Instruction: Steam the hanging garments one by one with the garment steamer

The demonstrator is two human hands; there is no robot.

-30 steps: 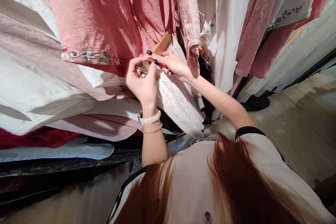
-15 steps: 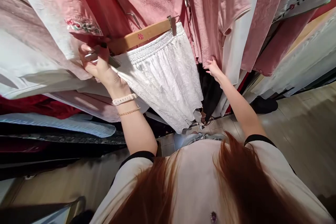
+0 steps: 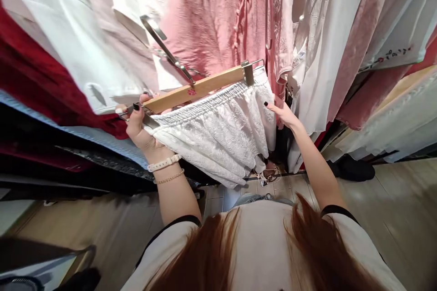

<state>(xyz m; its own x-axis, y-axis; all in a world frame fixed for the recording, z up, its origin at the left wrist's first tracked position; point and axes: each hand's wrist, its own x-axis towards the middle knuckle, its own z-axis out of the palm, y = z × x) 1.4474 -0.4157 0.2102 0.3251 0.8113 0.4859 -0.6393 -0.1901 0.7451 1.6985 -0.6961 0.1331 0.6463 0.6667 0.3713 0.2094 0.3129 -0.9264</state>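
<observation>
My left hand is closed around the left end of a wooden clip hanger with metal clips and a small pink flower mark. From the clips hangs a white skirt of textured cloth with a gathered elastic waistband. My right hand pinches the skirt's right side edge below the waistband, thumb in front and the other fingers mostly hidden behind. Directly behind the hanger hangs a pink textured top with a braided trim.
White garments and a red one hang to the left. More white and pink clothes crowd the right. A black shoe-like object rests on the tiled floor. A framed object stands low at the left.
My right hand has left the hem of a pink garment and now grips the skirt's side. The hanger and skirt sit lower in view, and the pink garments behind have shifted.
</observation>
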